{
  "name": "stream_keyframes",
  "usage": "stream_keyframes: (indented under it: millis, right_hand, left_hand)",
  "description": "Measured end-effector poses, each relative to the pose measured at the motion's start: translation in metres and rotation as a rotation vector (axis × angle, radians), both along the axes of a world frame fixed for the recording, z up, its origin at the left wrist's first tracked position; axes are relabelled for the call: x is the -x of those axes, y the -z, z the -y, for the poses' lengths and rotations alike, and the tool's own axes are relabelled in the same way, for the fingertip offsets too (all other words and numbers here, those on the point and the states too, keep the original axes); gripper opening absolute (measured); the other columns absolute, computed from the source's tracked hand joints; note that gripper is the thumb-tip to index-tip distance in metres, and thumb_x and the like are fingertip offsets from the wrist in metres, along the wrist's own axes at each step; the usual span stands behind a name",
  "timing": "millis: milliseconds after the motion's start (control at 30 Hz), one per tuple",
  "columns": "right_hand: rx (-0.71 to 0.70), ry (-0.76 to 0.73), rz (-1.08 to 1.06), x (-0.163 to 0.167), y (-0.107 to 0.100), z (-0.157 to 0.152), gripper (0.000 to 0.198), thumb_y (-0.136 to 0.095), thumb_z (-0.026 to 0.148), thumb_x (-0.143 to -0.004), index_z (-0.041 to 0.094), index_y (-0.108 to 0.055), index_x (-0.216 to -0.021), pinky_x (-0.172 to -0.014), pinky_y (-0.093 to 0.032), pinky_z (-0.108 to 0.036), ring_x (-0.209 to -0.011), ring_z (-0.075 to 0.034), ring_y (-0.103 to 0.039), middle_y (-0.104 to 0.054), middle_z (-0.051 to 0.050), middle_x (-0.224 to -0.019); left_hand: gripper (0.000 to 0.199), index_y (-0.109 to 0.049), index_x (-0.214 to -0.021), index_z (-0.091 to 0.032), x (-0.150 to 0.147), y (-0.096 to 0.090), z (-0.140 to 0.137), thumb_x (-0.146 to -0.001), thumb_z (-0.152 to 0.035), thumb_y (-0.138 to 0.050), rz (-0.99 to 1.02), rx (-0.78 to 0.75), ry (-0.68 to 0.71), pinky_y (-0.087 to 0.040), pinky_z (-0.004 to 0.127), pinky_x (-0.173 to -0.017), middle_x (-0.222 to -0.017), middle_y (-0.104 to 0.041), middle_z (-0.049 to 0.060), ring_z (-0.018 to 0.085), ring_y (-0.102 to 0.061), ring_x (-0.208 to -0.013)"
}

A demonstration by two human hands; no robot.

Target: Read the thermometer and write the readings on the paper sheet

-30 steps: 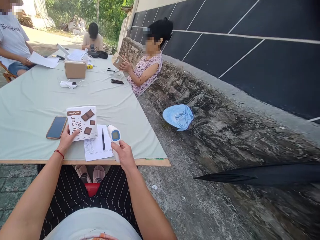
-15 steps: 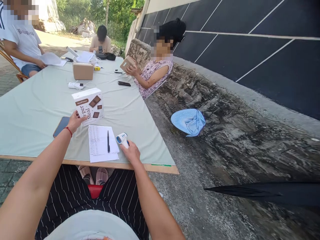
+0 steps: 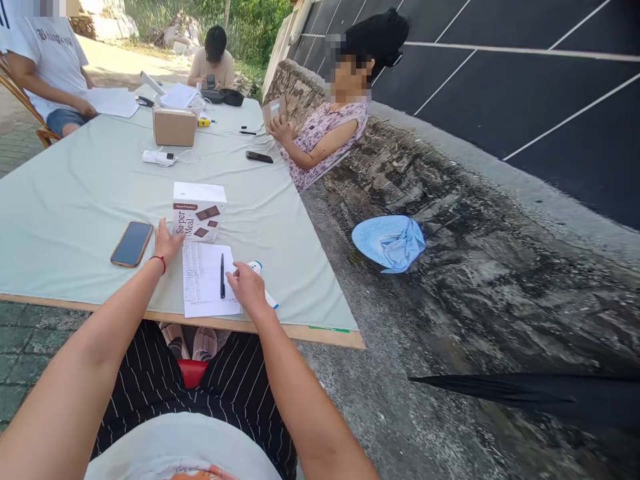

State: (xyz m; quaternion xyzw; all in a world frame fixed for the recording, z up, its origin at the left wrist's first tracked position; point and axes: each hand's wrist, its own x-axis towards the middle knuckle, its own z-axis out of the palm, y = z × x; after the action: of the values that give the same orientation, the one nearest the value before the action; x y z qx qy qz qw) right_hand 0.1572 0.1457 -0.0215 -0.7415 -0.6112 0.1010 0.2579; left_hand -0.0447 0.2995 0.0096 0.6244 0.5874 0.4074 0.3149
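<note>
The white meal box (image 3: 199, 213) with pictures of brown squares stands upright on the table. My left hand (image 3: 169, 241) is at its lower left corner, fingers apart and not wrapped round it. Just in front of the box lie printed sheets of paper (image 3: 200, 277) with a black pen (image 3: 223, 277) on top. My right hand (image 3: 249, 287) hovers over the papers' right edge, close to the pen, with fingers apart and nothing visible in them. A white and blue infrared thermometer (image 3: 271, 299) lies on the table, partly hidden by that hand.
A smartphone (image 3: 132, 244) lies left of my left hand. Farther back are a cardboard box (image 3: 174, 127), a white device with a cable (image 3: 159, 157) and a black phone (image 3: 259, 157). Several people sit round the table. A blue hat (image 3: 389, 243) lies beyond the right edge.
The meal box has gone from tilted in my left hand to upright on the table, farther right. My right hand has let go of the thermometer and moved left towards the pen.
</note>
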Motion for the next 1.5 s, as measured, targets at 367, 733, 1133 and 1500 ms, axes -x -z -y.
stream_keyframes:
  millis: [367,733,1133,1500]
  right_hand:
    - [-0.028,-0.044,-0.391,0.021,0.008,-0.022,0.044,-0.040,0.020,-0.085,0.020,-0.066,-0.121,-0.092,-0.046,-0.037,-0.095,-0.023,-0.063,-0.068,-0.009,-0.101]
    - [-0.270,-0.027,-0.811,0.041,0.015,0.009,0.052,-0.035,0.057,-0.092,0.016,-0.060,-0.112,-0.074,-0.049,-0.033,-0.068,-0.016,-0.055,-0.058,0.000,-0.071]
    - [-0.310,0.019,-0.532,0.032,0.019,-0.003,0.037,-0.040,0.043,-0.091,0.020,-0.062,-0.111,-0.097,-0.047,-0.040,-0.103,-0.022,-0.063,-0.070,-0.010,-0.107]
    - [-0.367,0.118,-0.470,0.032,0.045,0.001,0.022,-0.044,0.024,-0.082,0.023,-0.051,-0.102,-0.109,-0.040,-0.049,-0.127,-0.023,-0.053,-0.064,-0.010,-0.118]
  left_hand:
    - [0.047,-0.057,-0.124,-0.018,0.008,0.030,0.136,-0.082,-0.040,-0.064,-0.636,-0.203,0.246,-0.028,0.054,-0.114,-0.138,-0.049,0.019,0.036,-0.044,-0.132]
    - [0.043,-0.064,-0.122,-0.019,0.007,0.028,0.139,-0.083,-0.037,-0.063,-0.726,-0.214,0.266,-0.029,0.050,-0.114,-0.138,-0.052,0.017,0.033,-0.046,-0.132]
    - [0.112,-0.050,-0.142,-0.018,0.013,0.035,0.135,-0.051,-0.077,-0.076,-0.787,-0.279,0.485,-0.017,0.066,-0.115,-0.155,-0.032,0.027,0.045,-0.030,-0.144]
    - [0.106,-0.043,-0.146,-0.014,0.017,0.035,0.132,-0.062,-0.073,-0.071,-0.752,-0.368,0.402,-0.023,0.066,-0.112,-0.153,-0.032,0.030,0.043,-0.034,-0.142]
